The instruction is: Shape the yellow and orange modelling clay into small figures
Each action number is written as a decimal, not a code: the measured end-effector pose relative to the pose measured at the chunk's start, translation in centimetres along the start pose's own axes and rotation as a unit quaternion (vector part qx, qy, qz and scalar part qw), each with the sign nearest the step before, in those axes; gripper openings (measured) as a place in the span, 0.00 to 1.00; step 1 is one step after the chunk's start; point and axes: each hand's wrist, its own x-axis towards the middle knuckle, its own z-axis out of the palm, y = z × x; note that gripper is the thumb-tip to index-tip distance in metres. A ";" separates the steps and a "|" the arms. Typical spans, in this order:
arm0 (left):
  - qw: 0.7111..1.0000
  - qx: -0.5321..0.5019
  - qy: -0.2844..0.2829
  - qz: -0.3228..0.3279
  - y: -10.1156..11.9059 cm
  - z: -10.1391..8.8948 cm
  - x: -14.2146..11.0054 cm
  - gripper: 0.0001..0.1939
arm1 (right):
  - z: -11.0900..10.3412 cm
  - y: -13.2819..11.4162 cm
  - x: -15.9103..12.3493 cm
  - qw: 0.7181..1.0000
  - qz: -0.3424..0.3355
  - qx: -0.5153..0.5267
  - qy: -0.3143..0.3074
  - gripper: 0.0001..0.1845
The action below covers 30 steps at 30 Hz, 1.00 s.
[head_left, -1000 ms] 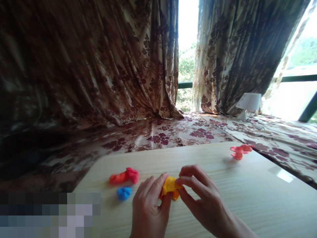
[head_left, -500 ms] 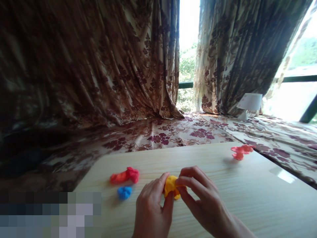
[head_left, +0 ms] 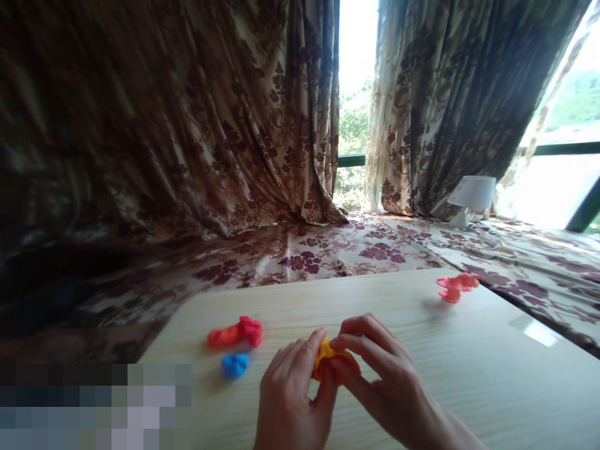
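A yellow-orange lump of modelling clay [head_left: 334, 361] is pinched between both of my hands just above the pale wooden table [head_left: 422, 387]. My left hand [head_left: 290, 400] closes on its left side with thumb and fingers. My right hand [head_left: 379, 381] grips its right side, fingers curled over the top. To the left lie a red and orange clay piece [head_left: 235, 333] and a small blue clay piece [head_left: 234, 364].
A pink-red clay shape [head_left: 455, 286] sits near the table's far right edge. Beyond the table lies a floral-covered surface [head_left: 328, 247] with a white lamp [head_left: 471, 197], backed by heavy patterned curtains [head_left: 187, 125] and a bright window.
My hands have pressed closer round the yellow clay, which now looks more folded and partly covered. The other pieces have not moved.
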 end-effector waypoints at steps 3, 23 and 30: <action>1.000 0.010 0.007 0.020 -0.1 0.1 -0.1 0.16 | -0.1 0.0 0.0 1.000 0.000 -0.005 -0.005 0.09; 0.998 -0.030 -0.035 -0.031 0.5 0.0 0.1 0.13 | -0.4 -0.4 0.2 1.000 0.001 0.007 0.000 0.10; 1.000 -0.019 -0.009 -0.008 0.1 -0.1 0.1 0.12 | -0.4 -0.4 0.2 1.000 -0.010 0.002 0.003 0.09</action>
